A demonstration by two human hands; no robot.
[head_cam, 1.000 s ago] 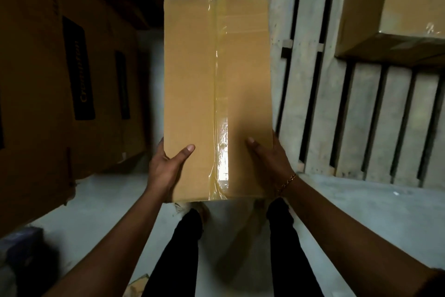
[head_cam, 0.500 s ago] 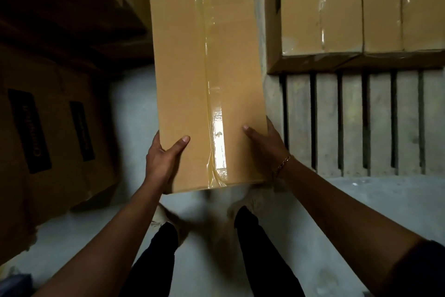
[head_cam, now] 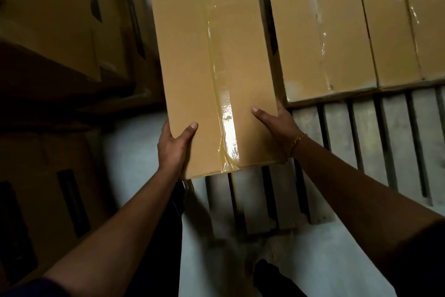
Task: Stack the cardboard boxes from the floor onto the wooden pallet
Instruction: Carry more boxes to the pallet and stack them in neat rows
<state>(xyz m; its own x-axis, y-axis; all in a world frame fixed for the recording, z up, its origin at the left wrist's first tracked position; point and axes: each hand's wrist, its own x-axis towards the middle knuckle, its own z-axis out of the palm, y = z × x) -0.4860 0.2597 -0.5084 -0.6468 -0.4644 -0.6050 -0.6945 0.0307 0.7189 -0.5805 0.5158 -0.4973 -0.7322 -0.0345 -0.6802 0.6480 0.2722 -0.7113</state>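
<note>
Cardboard box [head_cam: 212, 67], left hand [head_cam: 172, 149] and right hand [head_cam: 277, 125] gripping its near sides, fingers seemingly curled underneath.

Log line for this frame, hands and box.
phase: carry | left hand: grips carried box | right hand: grips it too | carried box: left of stacked boxes | pallet: under stacked boxes

Held box [head_cam: 212, 67] over pallet [head_cam: 397, 140] left edge; stacked boxes [head_cam: 337, 31] right, on pallet.

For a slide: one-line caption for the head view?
Left hand and right hand hold a taped cardboard box above the wooden pallet, beside boxes on it.
</note>
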